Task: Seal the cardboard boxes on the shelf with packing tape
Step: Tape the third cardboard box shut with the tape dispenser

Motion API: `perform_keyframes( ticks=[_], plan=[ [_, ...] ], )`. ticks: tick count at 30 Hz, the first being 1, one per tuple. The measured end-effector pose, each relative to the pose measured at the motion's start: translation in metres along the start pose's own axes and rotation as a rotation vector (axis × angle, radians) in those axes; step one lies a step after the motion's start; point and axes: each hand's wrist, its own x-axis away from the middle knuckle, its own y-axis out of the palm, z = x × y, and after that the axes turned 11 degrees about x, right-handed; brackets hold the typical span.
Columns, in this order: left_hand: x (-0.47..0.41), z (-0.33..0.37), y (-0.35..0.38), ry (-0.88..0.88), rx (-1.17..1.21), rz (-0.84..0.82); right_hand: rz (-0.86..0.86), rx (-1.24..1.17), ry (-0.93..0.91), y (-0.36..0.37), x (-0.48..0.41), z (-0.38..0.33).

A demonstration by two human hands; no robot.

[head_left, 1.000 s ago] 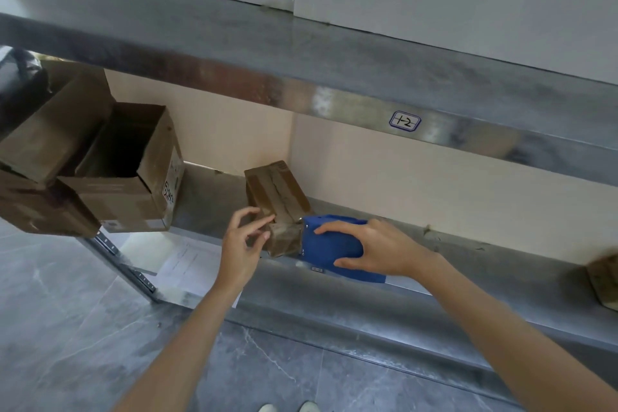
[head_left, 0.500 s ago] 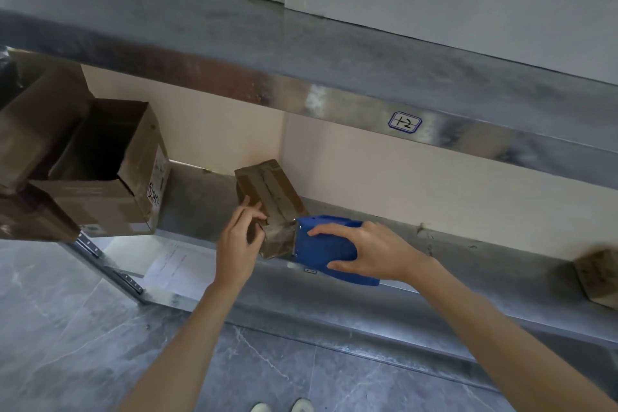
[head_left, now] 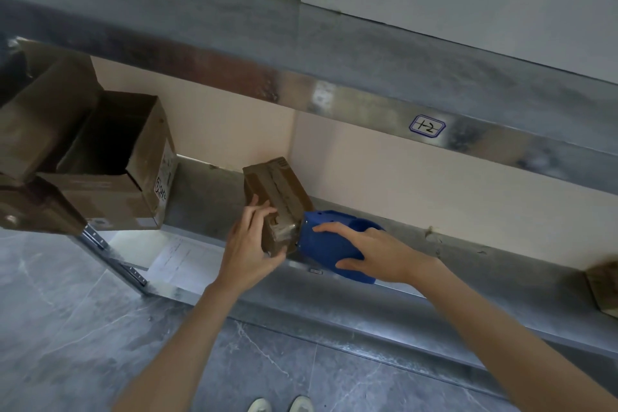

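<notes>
Small brown cardboard box (head_left: 276,189) lies on the lower grey metal shelf (head_left: 451,281), near the middle of our view, with a paler strip running lengthwise along its top. Our left hand (head_left: 249,246) grips its near end: the fingers curl against the box's left face and the thumb hooks under the near bottom corner.

At three o'clock from that hand, our right hand (head_left: 374,252) grips the blue plastic tape dispenser (head_left: 326,244), with the fingers laid over its top and the thumb along its lower side. The dispenser's front end touches the near end face of the box.

At nine o'clock from the box, two large open brown cardboard boxes (head_left: 110,164) sit on the same shelf, their openings turned towards us. At eight o'clock a white printed paper sheet (head_left: 182,256) lies at the shelf's front edge. Far out at three o'clock, at the frame's border, we see part of another brown cardboard box (head_left: 606,284).

At one o'clock above the hands, the upper metal shelf edge (head_left: 334,100) carries a blue-outlined handwritten label (head_left: 427,126). At six o'clock, below our arms, are the grey marbled floor tiles (head_left: 73,338) and the toes of two pale shoes (head_left: 281,405).
</notes>
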Motion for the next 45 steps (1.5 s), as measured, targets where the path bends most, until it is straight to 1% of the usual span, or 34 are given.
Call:
perform_keyframes(
  ticks=[3,7,11,16,19,23,27,33,45],
  plan=[
    [-0.002,0.004,0.004,0.008,-0.021,0.037,-0.025,-0.018,-0.004,-0.004,-0.002,0.000],
    [-0.002,0.005,0.006,0.008,-0.025,0.064,-0.019,0.078,-0.009,-0.009,-0.002,-0.005],
    [-0.003,0.003,0.002,0.021,0.006,0.066,0.011,0.102,-0.028,-0.014,0.000,-0.008],
    [-0.002,-0.006,-0.019,0.026,0.022,-0.009,0.046,0.149,-0.106,-0.014,0.003,-0.016],
    [-0.002,-0.012,-0.036,0.034,0.003,-0.059,0.099,0.217,-0.158,-0.014,-0.002,-0.025],
    [-0.005,-0.012,-0.045,0.048,-0.037,-0.108,0.118,0.271,-0.167,-0.015,-0.005,-0.020],
    [-0.005,-0.012,-0.046,0.040,-0.052,-0.113,0.116,0.269,-0.193,-0.017,-0.004,-0.012],
    [-0.006,-0.013,-0.046,0.008,-0.056,-0.128,0.168,0.300,-0.151,-0.022,0.020,0.022],
    [-0.007,-0.006,-0.045,-0.021,-0.064,-0.135,0.180,0.272,-0.109,-0.027,0.029,0.025]
  ],
)
